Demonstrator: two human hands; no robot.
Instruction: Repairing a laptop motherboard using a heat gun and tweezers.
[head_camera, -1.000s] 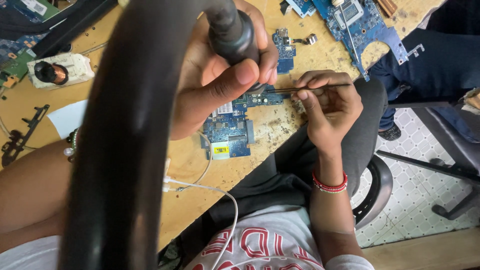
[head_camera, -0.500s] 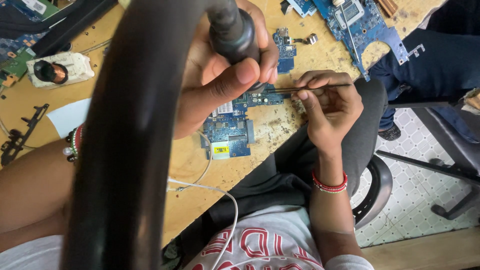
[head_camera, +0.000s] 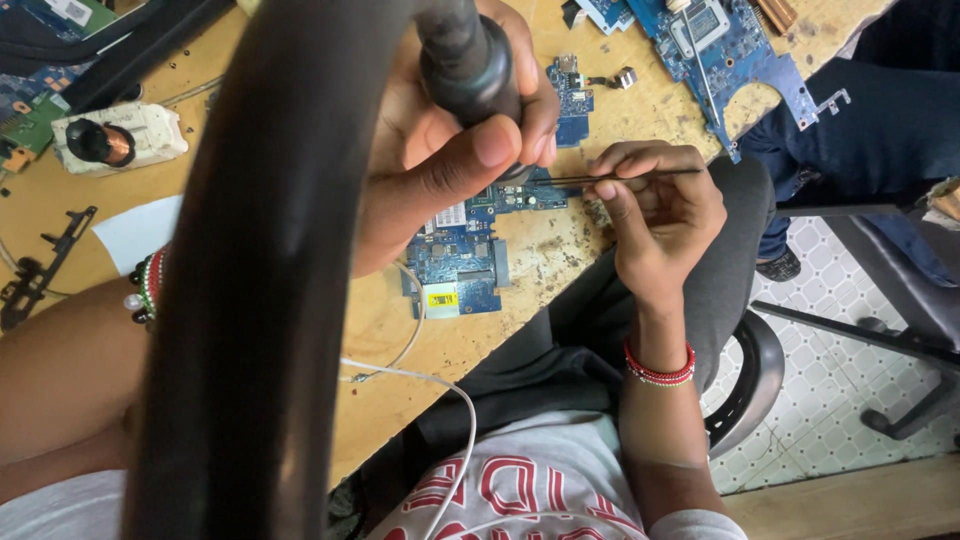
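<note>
Gripping hot-air nozzle handle (head_camera: 468, 62) in left hand (head_camera: 440, 150), fingers wrapped tight | right hand (head_camera: 655, 215) pinching tweezers (head_camera: 620, 178) | tips at blue circuit board (head_camera: 460, 255), lying on wooden worktop (head_camera: 540, 290) near its edge.

The left hand (head_camera: 450, 150) is raised close to the camera above the blue circuit board (head_camera: 455, 265), fingers and thumb curled in a closed grip, forearm running off to the lower left. The right hand (head_camera: 655, 215) sits just right of that board, thumb and fingertips pinched together, palm turned up, wrist bent, forearm reaching back toward the body
</note>
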